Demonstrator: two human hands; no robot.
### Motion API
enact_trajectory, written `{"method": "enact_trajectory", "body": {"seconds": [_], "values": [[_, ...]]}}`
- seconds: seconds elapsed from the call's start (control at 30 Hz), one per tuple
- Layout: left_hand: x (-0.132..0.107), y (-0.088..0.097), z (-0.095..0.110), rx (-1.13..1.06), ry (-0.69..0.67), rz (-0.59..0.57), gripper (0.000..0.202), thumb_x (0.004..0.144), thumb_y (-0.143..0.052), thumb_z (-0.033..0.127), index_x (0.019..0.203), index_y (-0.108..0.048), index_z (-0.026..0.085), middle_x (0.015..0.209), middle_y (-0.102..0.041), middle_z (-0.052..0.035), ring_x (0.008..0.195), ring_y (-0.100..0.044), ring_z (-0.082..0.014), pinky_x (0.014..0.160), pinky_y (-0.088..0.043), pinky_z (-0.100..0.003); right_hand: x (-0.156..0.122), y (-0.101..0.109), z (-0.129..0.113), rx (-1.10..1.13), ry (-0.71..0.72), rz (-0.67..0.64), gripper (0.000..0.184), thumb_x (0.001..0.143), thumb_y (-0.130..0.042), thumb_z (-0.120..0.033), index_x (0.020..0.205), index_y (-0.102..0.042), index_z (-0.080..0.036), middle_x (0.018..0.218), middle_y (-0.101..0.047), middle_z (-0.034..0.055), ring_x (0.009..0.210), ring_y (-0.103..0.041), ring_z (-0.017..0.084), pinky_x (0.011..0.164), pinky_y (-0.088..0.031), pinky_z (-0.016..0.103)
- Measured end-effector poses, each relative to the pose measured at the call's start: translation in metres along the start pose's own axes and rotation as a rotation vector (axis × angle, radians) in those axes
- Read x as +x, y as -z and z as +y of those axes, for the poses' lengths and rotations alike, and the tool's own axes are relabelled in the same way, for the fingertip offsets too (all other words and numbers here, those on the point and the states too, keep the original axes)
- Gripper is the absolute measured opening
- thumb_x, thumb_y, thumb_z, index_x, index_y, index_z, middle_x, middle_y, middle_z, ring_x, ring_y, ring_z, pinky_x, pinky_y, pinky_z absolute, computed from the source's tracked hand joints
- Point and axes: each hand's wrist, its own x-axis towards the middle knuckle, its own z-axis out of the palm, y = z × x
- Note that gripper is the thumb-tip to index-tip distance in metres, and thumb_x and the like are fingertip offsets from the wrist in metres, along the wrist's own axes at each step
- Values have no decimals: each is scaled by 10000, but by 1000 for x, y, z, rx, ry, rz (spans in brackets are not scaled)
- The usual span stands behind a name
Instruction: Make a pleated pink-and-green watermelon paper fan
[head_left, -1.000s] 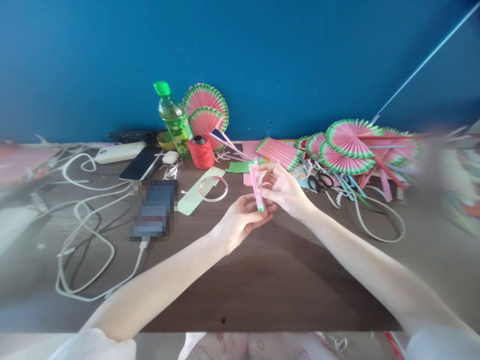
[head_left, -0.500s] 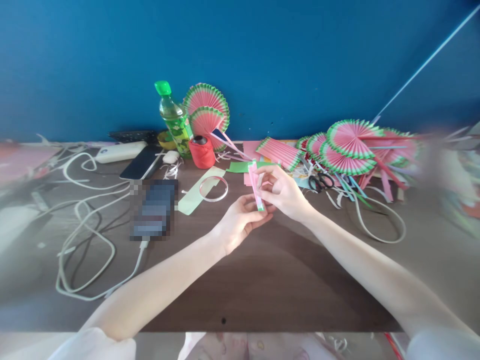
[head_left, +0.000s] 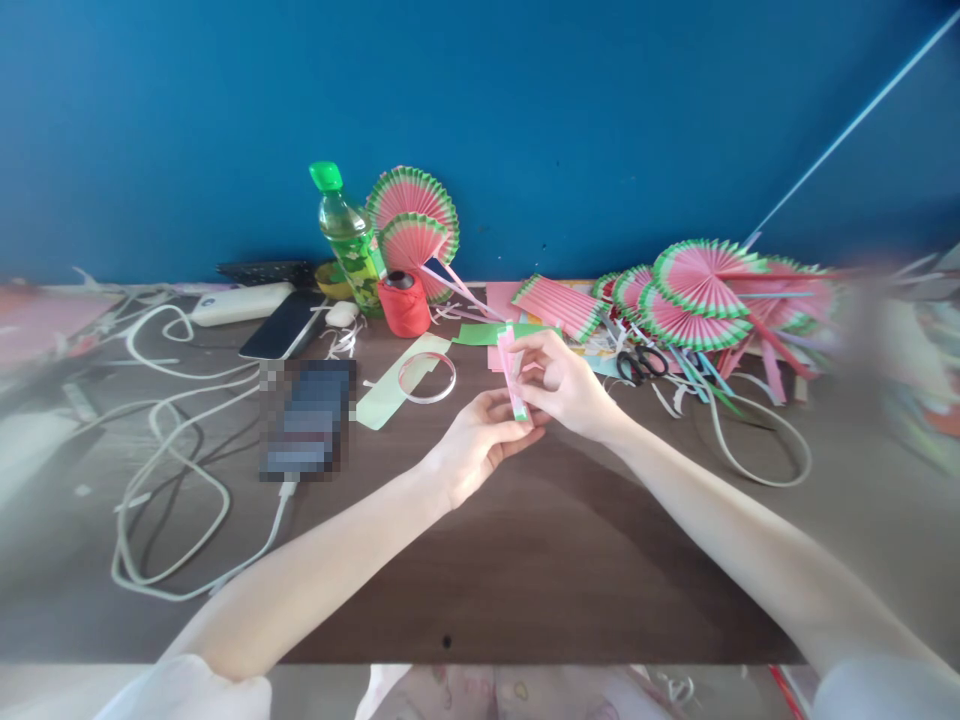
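A narrow folded strip of pink paper with green and white ends stands nearly upright between both my hands, above the brown table. My left hand cups and pinches its lower end. My right hand grips its upper half from the right, fingers curled round it. Just left of my hands lie a clear tape ring and a pale green paper strip.
Finished pink-and-green paper fans pile up at the back right, and two more fans lean on the blue wall. Scissors, a red thread spool, a green bottle, phones and white cables lie around.
My right hand has shifted slightly left and down along the folded strip. The left hand and the strip stay almost where they were.
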Motion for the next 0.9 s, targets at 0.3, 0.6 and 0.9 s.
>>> {"method": "enact_trajectory", "body": {"seconds": [0.3, 0.6, 0.9], "values": [[0, -2, 2, 13, 11, 20, 204, 748, -515, -29, 897, -503, 110, 790, -659, -46, 844, -665, -173, 914, -481, -367, 1, 3, 0, -39, 60, -46, 429, 722, -558, -54, 1091, -513, -268, 901, -478, 0, 809, -539, 123, 750, -503, 314], [4, 2, -4, 59, -13, 55, 201, 758, -518, -20, 898, -486, 121, 820, -664, -54, 849, -667, -172, 900, -489, -373, 1, 2, 1, -117, 79, -44, 407, 734, -556, -68, 1082, -531, -278, 976, -467, 9, 804, -556, 115, 772, -516, 323], [2, 5, -8, 110, -8, 6, 280, 726, -584, -5, 931, -458, 138, 951, -679, -99, 902, -661, -203, 937, -453, -439, 5, 8, -4, -103, -37, 88, 196, 788, -558, -196, 982, -549, -221, 979, -583, 38, 870, -584, 161, 784, -503, 342]]}}
